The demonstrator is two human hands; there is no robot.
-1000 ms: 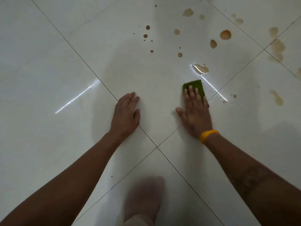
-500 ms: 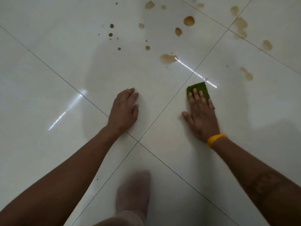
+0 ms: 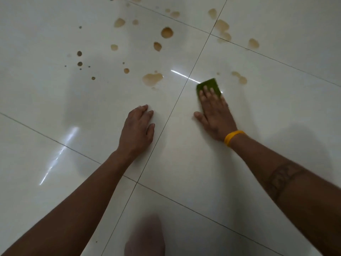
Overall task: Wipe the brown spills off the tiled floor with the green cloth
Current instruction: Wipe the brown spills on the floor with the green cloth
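My right hand [image 3: 214, 111], with a yellow band on its wrist, presses flat on the green cloth [image 3: 209, 85], whose far end shows beyond the fingertips. The cloth lies on the glossy white tiled floor [image 3: 276, 108], just right of a grout line. A brown puddle [image 3: 152, 78] sits to the cloth's left and a long brown smear [image 3: 239, 77] close to its right. Several more brown drops [image 3: 167, 32] are scattered farther away. My left hand [image 3: 137, 128] rests palm down on the tile left of the grout line, holding nothing.
More brown stains [image 3: 222, 27] lie along the far grout lines at the top right. Small dark droplets [image 3: 79, 59] dot the tile at the upper left. My bare foot [image 3: 145, 237] shows blurred at the bottom edge. Light streaks reflect off the floor.
My right hand has slid the cloth rightward across the grout line onto the adjacent tile, toward the long smear. The view has shifted, and the left hand stays planted.
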